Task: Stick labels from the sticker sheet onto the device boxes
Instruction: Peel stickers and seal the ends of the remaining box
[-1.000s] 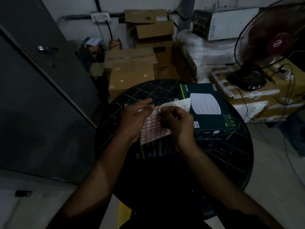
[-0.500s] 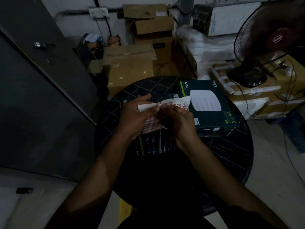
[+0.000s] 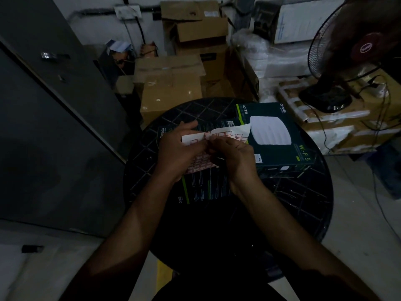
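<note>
A white sticker sheet [image 3: 234,133] with rows of red-outlined labels is held above the round black table [image 3: 303,203]. My left hand [image 3: 179,152] grips the sheet's left side, thumb on top. My right hand [image 3: 235,156] pinches at a label near the sheet's upper middle, fingertips meeting the left thumb. Under the sheet lies a dark device box [image 3: 206,187] with green stripes and small print. A second dark green device box [image 3: 280,140], with a white round device pictured and "Wi-Fi 5" on it, lies to the right.
Several brown cardboard boxes [image 3: 171,88] are stacked behind the table. A black pedestal fan [image 3: 338,61] stands on cartons at the right, with cables trailing down. A grey metal door or cabinet [image 3: 50,127] fills the left side.
The sheet has bent more, its top edge curling over. My right fingers have shifted up to the sheet's upper middle, close to my left thumb. The view has tilted down slightly.
</note>
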The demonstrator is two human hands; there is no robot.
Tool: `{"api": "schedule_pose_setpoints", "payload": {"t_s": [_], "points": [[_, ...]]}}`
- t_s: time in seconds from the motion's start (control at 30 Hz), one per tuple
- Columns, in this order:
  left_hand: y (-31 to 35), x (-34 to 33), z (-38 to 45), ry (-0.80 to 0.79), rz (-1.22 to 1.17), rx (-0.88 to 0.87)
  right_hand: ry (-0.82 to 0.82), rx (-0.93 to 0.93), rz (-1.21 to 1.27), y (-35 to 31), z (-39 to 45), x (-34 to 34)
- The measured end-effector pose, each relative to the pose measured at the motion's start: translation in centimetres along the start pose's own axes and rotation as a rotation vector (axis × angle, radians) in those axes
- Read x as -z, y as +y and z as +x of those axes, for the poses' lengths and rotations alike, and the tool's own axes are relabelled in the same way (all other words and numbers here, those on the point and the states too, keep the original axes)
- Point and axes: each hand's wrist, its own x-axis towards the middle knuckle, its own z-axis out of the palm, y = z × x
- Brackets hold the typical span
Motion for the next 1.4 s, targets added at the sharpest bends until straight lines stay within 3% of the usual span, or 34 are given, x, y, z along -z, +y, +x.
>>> {"api": "schedule_pose_setpoints", "payload": {"t_s": [0.8,1.4], "points": [[1.0,-0.3,-0.8,0.071,0.172,-0.166,0.021,0.008,0.004,-0.9,-1.3,-0.9],[0.9,-0.4,-1.6,0.134,0.250,-0.172,0.047,-0.036,-0.008,-1.0,-1.9,-0.9]]}}
